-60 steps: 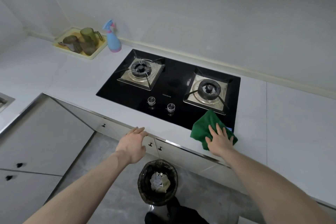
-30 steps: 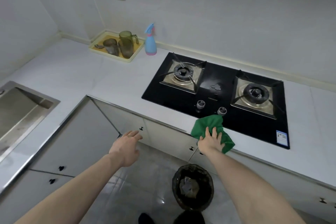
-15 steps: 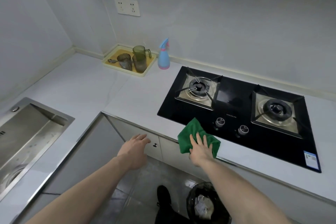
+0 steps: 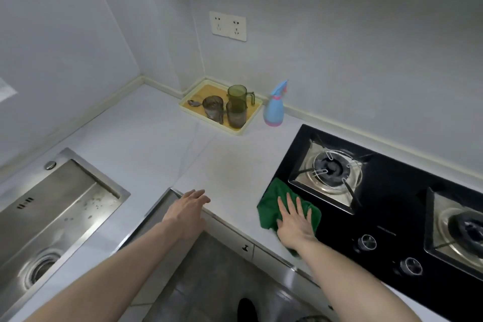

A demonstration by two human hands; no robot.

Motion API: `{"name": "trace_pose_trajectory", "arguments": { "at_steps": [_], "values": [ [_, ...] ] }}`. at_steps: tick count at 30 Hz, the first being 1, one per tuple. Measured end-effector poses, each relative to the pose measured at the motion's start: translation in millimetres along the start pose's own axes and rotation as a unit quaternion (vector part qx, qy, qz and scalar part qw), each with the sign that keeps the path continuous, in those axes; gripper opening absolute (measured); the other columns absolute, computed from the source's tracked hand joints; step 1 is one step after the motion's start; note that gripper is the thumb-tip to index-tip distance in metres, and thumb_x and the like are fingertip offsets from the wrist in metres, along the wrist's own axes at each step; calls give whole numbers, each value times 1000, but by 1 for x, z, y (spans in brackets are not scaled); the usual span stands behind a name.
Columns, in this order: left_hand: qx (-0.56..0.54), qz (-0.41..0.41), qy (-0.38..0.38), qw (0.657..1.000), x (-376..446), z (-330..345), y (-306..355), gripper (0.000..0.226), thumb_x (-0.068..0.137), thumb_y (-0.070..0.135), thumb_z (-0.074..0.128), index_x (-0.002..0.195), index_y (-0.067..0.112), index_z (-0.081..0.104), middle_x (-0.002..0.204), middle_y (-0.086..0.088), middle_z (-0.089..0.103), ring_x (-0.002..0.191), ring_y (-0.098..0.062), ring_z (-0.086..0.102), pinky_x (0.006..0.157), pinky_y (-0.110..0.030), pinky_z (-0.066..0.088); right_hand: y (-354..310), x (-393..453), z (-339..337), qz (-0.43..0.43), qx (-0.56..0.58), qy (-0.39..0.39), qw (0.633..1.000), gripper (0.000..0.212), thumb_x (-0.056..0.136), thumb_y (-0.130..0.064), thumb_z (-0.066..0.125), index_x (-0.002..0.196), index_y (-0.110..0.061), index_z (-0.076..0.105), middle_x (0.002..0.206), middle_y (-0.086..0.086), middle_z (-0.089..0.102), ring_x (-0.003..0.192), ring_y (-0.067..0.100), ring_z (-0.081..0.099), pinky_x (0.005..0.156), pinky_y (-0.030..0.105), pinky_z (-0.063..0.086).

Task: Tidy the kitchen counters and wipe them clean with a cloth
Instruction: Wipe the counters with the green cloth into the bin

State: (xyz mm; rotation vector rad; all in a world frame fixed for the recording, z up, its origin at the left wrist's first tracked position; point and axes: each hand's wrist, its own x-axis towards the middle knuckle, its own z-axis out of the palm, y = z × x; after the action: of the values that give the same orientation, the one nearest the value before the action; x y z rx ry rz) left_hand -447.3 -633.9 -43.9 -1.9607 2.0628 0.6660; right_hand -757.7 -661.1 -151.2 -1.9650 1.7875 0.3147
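Cloth (image 4: 271,206) slid left | flat right hand (image 4: 295,225) presses crumpled green fabric

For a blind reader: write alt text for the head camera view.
A right hand presses a green cloth flat at the front left corner of a black gas hob. The left hand hovers open over the white counter edge. A steel sink lies left.

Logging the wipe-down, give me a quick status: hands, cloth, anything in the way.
Right hand flat on green cloth, at cooktop's front-left corner. Left hand open, at counter edge. Tray, spray bottle at back wall, apart.
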Motion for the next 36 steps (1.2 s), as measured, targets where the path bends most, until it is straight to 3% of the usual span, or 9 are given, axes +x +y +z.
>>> {"name": "trace_pose_trajectory", "arguments": {
  "at_steps": [5, 12, 16, 24, 29, 32, 36],
  "values": [
    [-8, -33, -1, 999, 11, -6, -42, 61, 91, 23, 52, 149, 33, 41, 166, 10, 22, 155, -16, 17, 122, -29, 22, -24, 30, -12, 39, 28, -13, 999, 71, 103, -47, 27, 160, -30, -10, 166, -1, -22, 154, 29, -17, 122, 60, -5],
    [-22, -53, -25, 998, 31, -23, -99, 65, 88, 25, 53, 151, 32, 40, 167, 8, 21, 155, -18, 15, 123, -37, 25, -76, 73, -22, 99, 43, -40, 993, 67, 102, -51, 21, 157, -36, -14, 162, 2, -33, 149, 38, -27, 117, 67, -10],
    [-24, -39, -23, 999, 46, -35, -134, 66, 88, 23, 51, 151, 32, 39, 168, 8, 20, 155, -18, 15, 123, -38, 26, -115, 103, -28, 109, 28, -47, 993, 67, 103, -49, 19, 157, -36, -17, 164, 1, -29, 150, 38, -25, 117, 68, -9],
    [-18, -36, -19, 999, 66, -47, -220, 60, 96, 29, 52, 153, 33, 36, 168, 9, 18, 156, -17, 13, 124, -35, 23, -275, 155, -22, -33, 9, -75, 997, 67, 104, -50, 21, 157, -36, -17, 163, 1, -31, 150, 35, -26, 117, 66, -13],
    [-27, -55, -22, 998, 68, -53, -275, 63, 92, 19, 50, 153, 33, 37, 168, 10, 18, 155, -16, 15, 124, -31, 22, -385, 152, 0, -156, -49, -111, 980, 73, 102, -45, 36, 159, -37, -8, 165, -2, -26, 150, 34, -27, 117, 67, -13],
    [-42, -63, -11, 997, 63, -56, -297, 68, 88, 10, 46, 153, 30, 39, 167, 8, 22, 154, -17, 18, 123, -29, 20, -412, 135, 18, -206, -75, -113, 969, 72, 101, -44, 39, 160, -37, -2, 165, -6, -24, 150, 33, -27, 118, 65, -12],
    [-73, -75, 9, 994, 53, -50, -316, 67, 87, 9, 48, 150, 30, 42, 166, 8, 25, 153, -15, 21, 122, -28, 21, -386, 120, 26, -227, -55, -102, 967, 70, 102, -47, 37, 160, -39, -2, 165, -12, -22, 152, 23, -24, 122, 56, -12]
  ]
}}
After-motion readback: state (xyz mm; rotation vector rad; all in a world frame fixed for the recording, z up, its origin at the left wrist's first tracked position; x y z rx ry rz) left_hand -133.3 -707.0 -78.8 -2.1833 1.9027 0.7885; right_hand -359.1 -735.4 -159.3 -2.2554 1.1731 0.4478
